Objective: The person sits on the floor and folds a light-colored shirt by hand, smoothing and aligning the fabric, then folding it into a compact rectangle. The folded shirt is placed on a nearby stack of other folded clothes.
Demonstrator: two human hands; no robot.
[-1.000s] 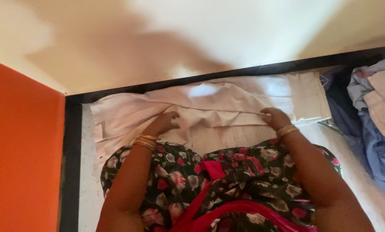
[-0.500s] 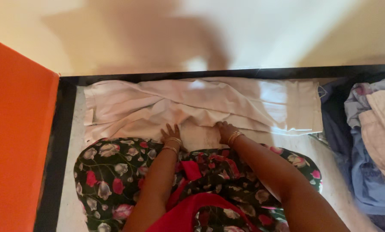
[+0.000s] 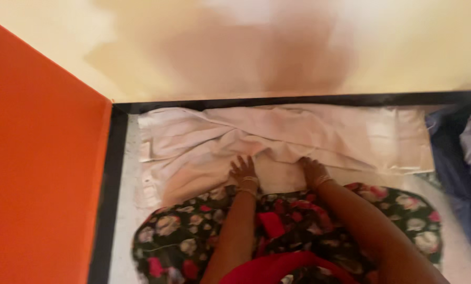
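An orange panel (image 3: 41,158) stands at the left; a white cloth (image 3: 309,131) lies spread on the floor against the wall, above a floral-clad lap (image 3: 298,226). The left hand (image 3: 243,169) rests fingers-spread on the cloth's near edge; the right hand (image 3: 312,168) lies flat just beside it

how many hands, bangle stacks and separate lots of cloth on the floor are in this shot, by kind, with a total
hands: 2, left hand and right hand, both resting flat on the white cloth
bangle stacks: 2, left wrist bangles and right wrist bangles
cloth lots on the floor: 2, the white cloth and the blurred blue clothes pile
total: 6
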